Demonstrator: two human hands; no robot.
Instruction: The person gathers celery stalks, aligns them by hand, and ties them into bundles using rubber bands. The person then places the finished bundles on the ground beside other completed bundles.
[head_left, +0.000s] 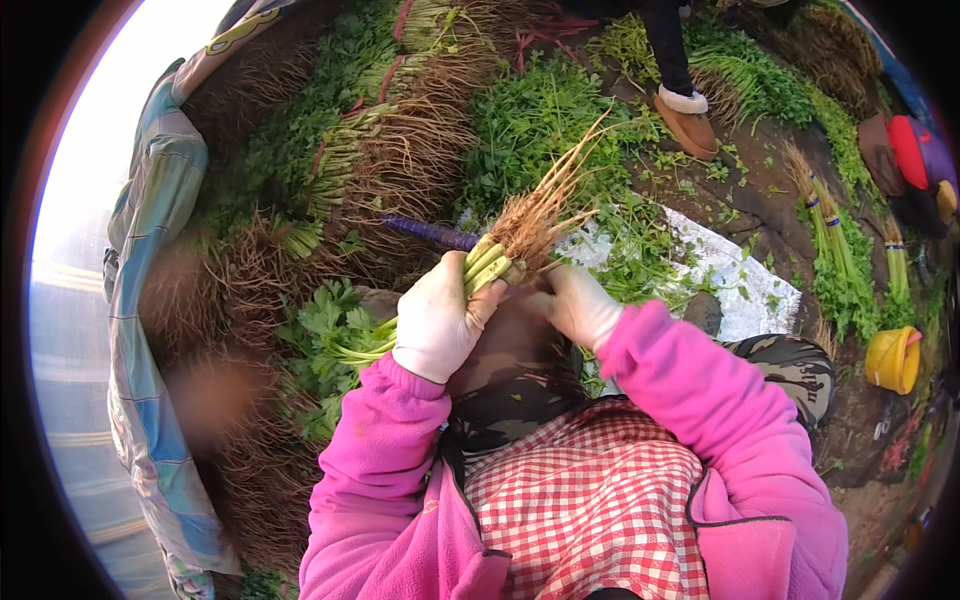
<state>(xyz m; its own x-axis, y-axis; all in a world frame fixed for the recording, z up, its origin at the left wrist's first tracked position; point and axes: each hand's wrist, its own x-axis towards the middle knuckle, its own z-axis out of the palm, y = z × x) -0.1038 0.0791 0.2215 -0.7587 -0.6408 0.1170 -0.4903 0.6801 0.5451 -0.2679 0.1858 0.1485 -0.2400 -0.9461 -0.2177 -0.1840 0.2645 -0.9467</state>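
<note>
My left hand (442, 315), in a pale glove, grips a small bunch of celery-like stalks (486, 264). The leaves of the bunch hang to the left of the wrist, and its long brown roots (547, 214) point up and to the right. At the root end, just right of the stalks, is my right hand (577, 304), gloved too; its fingertips are blurred and partly hidden, so whether they hold anything cannot be told. A purple wrapped rod-like thing (431, 231) lies behind the bunch, its right end hidden by the stalks.
Tied bundles with roots (405, 157) are stacked at upper left. Loose greens (547, 112) lie ahead, beside a white sheet (757, 292) strewn with leaves. Banded bunches (832, 232) and a yellow bucket (892, 360) are at right. Another person's boot (686, 124) stands at top right.
</note>
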